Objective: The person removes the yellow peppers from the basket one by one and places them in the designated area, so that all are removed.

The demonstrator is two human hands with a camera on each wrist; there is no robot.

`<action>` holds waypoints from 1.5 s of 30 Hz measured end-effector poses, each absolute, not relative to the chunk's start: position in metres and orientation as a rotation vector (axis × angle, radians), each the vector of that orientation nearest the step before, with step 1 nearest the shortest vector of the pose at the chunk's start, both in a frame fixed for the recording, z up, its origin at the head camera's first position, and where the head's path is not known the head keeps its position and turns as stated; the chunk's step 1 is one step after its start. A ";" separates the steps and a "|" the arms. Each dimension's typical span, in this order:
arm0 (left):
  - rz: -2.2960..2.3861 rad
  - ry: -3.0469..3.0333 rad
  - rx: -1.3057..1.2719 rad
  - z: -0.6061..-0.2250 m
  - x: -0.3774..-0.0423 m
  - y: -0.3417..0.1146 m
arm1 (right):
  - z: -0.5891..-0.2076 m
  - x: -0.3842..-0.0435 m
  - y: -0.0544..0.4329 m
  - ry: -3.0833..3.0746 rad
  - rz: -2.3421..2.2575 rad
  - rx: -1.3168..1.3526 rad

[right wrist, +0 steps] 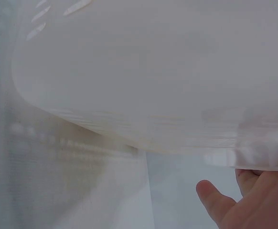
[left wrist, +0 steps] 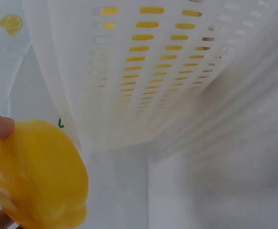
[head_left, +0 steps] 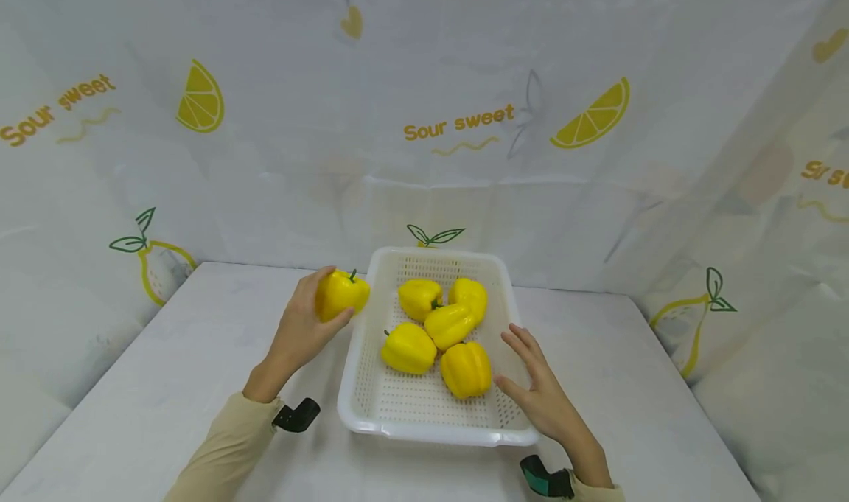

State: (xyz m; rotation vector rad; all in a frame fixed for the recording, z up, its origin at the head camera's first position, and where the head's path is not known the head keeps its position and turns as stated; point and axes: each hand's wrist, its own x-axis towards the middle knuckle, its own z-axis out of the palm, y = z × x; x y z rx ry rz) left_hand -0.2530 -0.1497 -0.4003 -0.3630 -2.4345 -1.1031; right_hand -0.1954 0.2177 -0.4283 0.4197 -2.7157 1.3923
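Note:
In the head view my left hand [head_left: 307, 316] grips a yellow bell pepper [head_left: 343, 295] just left of the white basket, its green stem pointing up. The left wrist view shows that same bell pepper [left wrist: 43, 174] close up, with fingertips on its side and the basket wall [left wrist: 77, 86] beyond it. Several more yellow bell peppers [head_left: 409, 348] lie inside the white perforated basket [head_left: 444, 433]. My right hand [head_left: 540, 388] is at the basket's right rim, fingers spread and holding nothing. Its thumb [right wrist: 213, 198] shows below the rim in the right wrist view.
The basket stands on a white-covered table [head_left: 265, 443]. Behind and beside it hangs a white sheet [head_left: 298, 155] printed with lemons and lettering. A black device [head_left: 297, 416] is strapped to the left wrist, and another dark one [head_left: 545, 478] to the right.

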 end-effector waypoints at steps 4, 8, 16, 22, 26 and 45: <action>-1.102 -2.442 -0.328 -0.404 -0.259 -0.153 | -0.428 -0.195 0.218 -2.720 1.389 0.413; -1.109 -2.456 -0.293 -0.409 -0.263 -0.156 | -0.428 -0.195 0.218 -2.720 1.394 0.411; -1.107 -2.499 -0.232 -0.415 -0.274 -0.162 | -0.428 -0.195 0.217 -2.713 1.398 0.418; -1.081 -2.535 -0.173 -0.417 -0.282 -0.164 | -0.426 -0.195 0.217 -2.725 1.392 0.405; -1.049 -2.562 -0.129 -0.421 -0.288 -0.168 | -0.426 -0.195 0.217 -2.726 1.389 0.406; -1.021 -2.648 -0.014 -0.432 -0.308 -0.177 | -0.425 -0.195 0.216 -2.737 1.381 0.392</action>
